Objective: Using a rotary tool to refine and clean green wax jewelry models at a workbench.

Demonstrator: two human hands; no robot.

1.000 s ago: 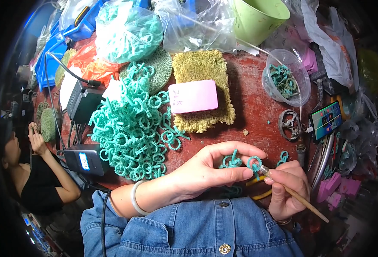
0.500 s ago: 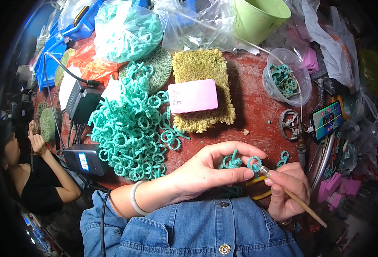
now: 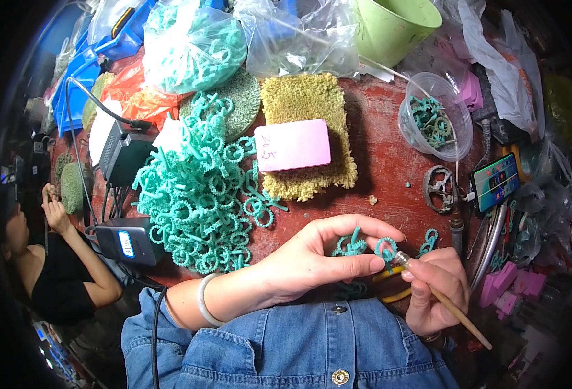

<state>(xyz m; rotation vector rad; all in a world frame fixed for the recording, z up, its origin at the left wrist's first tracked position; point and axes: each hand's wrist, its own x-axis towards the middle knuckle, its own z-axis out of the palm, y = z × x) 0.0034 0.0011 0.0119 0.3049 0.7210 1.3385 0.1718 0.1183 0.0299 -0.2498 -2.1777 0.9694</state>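
Between its thumb and fingers my left hand (image 3: 312,254) holds a teal beaded ring (image 3: 386,247); more teal pieces (image 3: 349,245) lie within its curled fingers. My right hand (image 3: 436,285) grips a thin tool with a wooden handle (image 3: 459,316), its metal end against or close to the ring. Exact contact is too small to make out. One loose teal ring piece (image 3: 428,241) lies just beyond my right hand. To the left of my hands is a big heap of similar teal ring pieces (image 3: 195,207).
A pink block (image 3: 292,146) rests on a yellow textured slab (image 3: 305,97). Behind are a bag of teal pieces (image 3: 195,48) and a green bucket (image 3: 396,29). A clear tub (image 3: 457,129), a lit phone (image 3: 495,181) and a metal tube stand right. Another person (image 3: 59,272) sits left.
The wooden tool has shifted very slightly in my right hand, its handle end moving a little. My left hand stays in place with the ring.
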